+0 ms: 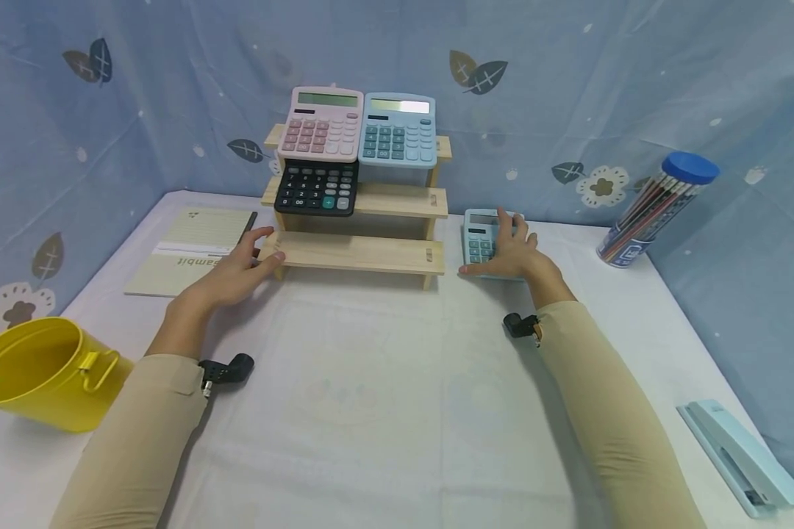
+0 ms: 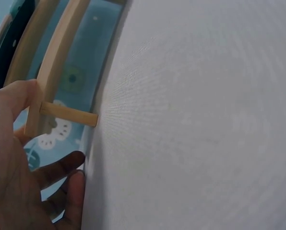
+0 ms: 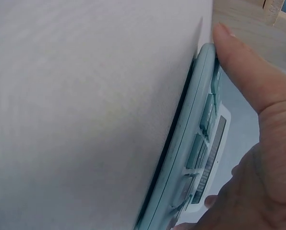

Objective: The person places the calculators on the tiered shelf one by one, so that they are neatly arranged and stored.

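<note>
A small wooden tiered rack [image 1: 370, 253] stands at the back. My left hand [image 1: 238, 275] pinches the left end of its lowest board, as the left wrist view also shows, with the thumb [image 2: 23, 91] against the board. On the upper tier lean a pink calculator [image 1: 323, 125] and a blue calculator [image 1: 398, 131]; below the pink one sits a black calculator [image 1: 317, 188]. To the right of the rack, a light blue calculator [image 1: 476, 242] lies on the table. My right hand [image 1: 512, 253] spans it, thumb at its near left corner, fingers toward its right side and partly hidden.
A notebook [image 1: 185, 253] with a dark pen [image 1: 248, 226] lies left of the rack. The yellow bucket [image 1: 46, 375] stands at the left. Toward the right are a tilted pencil tube [image 1: 655, 209] with a blue lid and a light blue stapler [image 1: 741, 455]. Patterned blue cloth [image 1: 370, 44] hangs behind.
</note>
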`<state>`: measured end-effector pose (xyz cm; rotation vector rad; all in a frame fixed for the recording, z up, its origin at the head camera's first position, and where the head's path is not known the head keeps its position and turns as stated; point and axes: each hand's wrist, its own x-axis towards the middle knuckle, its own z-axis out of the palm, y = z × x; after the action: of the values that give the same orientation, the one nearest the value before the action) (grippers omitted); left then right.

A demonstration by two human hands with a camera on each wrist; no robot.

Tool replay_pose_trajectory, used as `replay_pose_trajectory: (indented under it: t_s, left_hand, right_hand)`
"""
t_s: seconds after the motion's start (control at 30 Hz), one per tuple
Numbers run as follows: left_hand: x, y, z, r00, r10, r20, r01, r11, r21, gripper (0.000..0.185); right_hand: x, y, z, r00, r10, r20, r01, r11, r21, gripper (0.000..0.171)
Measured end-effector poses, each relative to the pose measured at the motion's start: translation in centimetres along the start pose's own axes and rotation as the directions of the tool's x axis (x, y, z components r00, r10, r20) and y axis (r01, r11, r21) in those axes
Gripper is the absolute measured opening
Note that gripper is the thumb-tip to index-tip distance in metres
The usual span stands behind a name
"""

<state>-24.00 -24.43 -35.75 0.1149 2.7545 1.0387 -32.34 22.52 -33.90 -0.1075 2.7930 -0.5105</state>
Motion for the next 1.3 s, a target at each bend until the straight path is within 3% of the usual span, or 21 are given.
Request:
replay_pose_trajectory:
  t_s: [0.33,0.57,0.73,1.07,1.3]
  left_hand:
    - [-0.1,0.1,-0.1,1.000,-0.001,0.004,0.001,1.000,0.001,0.084]
    - [0.0,-0.2,0.3,1.000,-0.001,0.003,0.001,1.000,-0.001,0.084]
    - [0.0,-0.4,0.2,1.000,0.007,-0.007,-0.007,1.000,-0.005,0.085]
    - [0.0,-0.1,0.0,1.000,0.016,-0.009,-0.016,1.000,0.010,0.084]
    - [-0.3,0.0,0.2,1.000,0.026,-0.006,-0.026,1.000,-0.002,0.084]
  right_hand:
    - [-0.4,-0.3,-0.6,1.000,0.010,-0.015,-0.010,0.999,-0.050,0.139]
    - [-0.8,0.4,-0.2,0.998,0.005,-0.069,-0.001,0.998,0.060,0.137]
    - [-1.6,0.5,-0.4,0.993,-0.020,-0.120,0.030,0.996,0.082,0.136]
    - [-3.9,0.8,-1.0,0.960,-0.127,-0.248,0.159,0.981,0.112,0.132]
    - [-5.9,-0.6,-1.2,0.930,-0.187,-0.317,0.234,0.965,0.117,0.130]
